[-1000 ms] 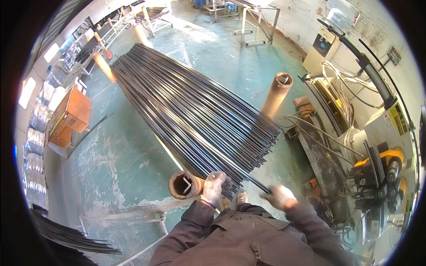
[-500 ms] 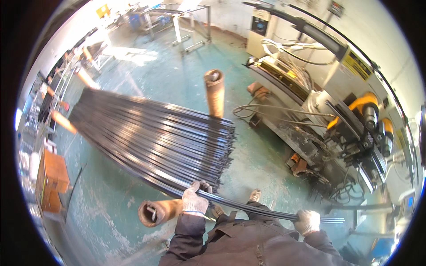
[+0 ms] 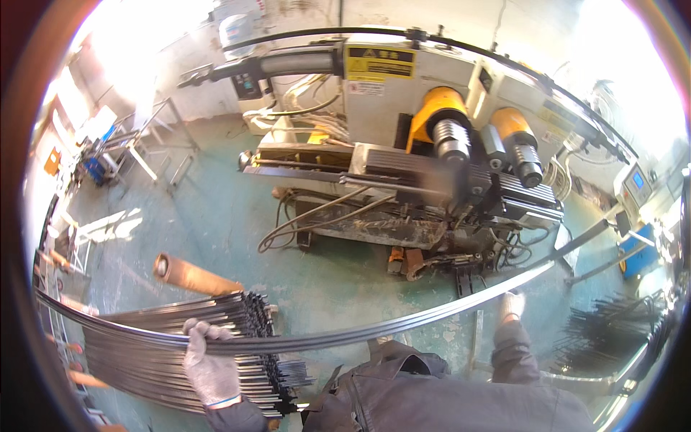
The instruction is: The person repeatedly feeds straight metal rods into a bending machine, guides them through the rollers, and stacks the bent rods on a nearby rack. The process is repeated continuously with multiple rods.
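A small bundle of long, dark metal bars (image 3: 345, 340) crosses in front of my body, curving in the view from the far left to a bright end at the right. My left hand (image 3: 210, 366), in a pale knitted glove, is closed round the bars above the pile. At the right, my gloved right hand (image 3: 512, 306) holds them from below near their end; its fingers are partly hidden. Beneath my left hand lies a large pile of similar bars (image 3: 144, 360), their ends roughly lined up toward me.
Ahead stands a machine (image 3: 389, 101) with yellow-collared spindles (image 3: 450, 126) and loose cables. A rusty roller post (image 3: 194, 275) rises beside the pile. More dark bars (image 3: 608, 327) lie at right, near a control box with a screen (image 3: 635, 183). A metal frame table (image 3: 140, 144) stands far left.
My view has turned right, bringing the machine to the centre. The held bars are now lifted over the pile and swung toward the machine, both hands still on them.
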`<state>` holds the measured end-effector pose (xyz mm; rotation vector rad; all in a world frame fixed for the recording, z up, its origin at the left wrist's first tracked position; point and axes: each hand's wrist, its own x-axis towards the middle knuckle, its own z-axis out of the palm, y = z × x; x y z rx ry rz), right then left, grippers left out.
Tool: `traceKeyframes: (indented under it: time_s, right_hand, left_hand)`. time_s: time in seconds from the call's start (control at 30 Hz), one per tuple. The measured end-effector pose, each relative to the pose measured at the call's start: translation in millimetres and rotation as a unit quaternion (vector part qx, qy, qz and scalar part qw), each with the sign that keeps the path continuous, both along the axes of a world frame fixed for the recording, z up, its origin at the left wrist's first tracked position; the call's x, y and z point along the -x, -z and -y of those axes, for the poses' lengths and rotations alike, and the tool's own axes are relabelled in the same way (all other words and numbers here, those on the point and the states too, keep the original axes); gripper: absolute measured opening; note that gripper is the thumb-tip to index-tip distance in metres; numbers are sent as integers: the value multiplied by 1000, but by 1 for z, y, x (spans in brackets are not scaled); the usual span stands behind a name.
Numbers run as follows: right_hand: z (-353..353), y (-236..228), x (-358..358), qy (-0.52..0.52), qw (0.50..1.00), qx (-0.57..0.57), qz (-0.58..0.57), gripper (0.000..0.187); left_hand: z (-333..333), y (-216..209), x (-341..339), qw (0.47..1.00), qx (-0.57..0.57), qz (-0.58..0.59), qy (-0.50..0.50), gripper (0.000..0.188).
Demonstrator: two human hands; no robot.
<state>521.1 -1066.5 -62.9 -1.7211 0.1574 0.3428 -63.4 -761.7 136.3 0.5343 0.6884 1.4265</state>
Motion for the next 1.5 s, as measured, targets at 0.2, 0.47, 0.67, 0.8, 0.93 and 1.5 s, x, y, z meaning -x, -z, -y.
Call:
traceKeyframes:
  time_s: [0.2,0.47,0.67,0.8,0.93,1.5]
  right_hand:
    - [-96,-35,34,6,792,-523,-314,28]
    - [-111,-62,-32,144,843,-496,-151,14]
    - [-175,-103,-48,139,862,-487,-5,12]
    - [-217,-108,-74,94,901,-396,150,20]
    - [-249,-97,-116,92,916,-366,137,22]
    - [-310,-69,-143,280,910,-303,-31,30]
  left_hand:
    - [-48,-19,-147,979,-45,15,197,38]
    - [-198,-46,-120,963,-159,-29,213,48]
    - [-305,17,-169,977,-104,-93,159,21]
    - [-357,52,-214,981,-6,-66,184,27]
    - [-387,81,-268,973,33,-51,224,31]
    - [-409,100,-366,955,112,12,274,37]
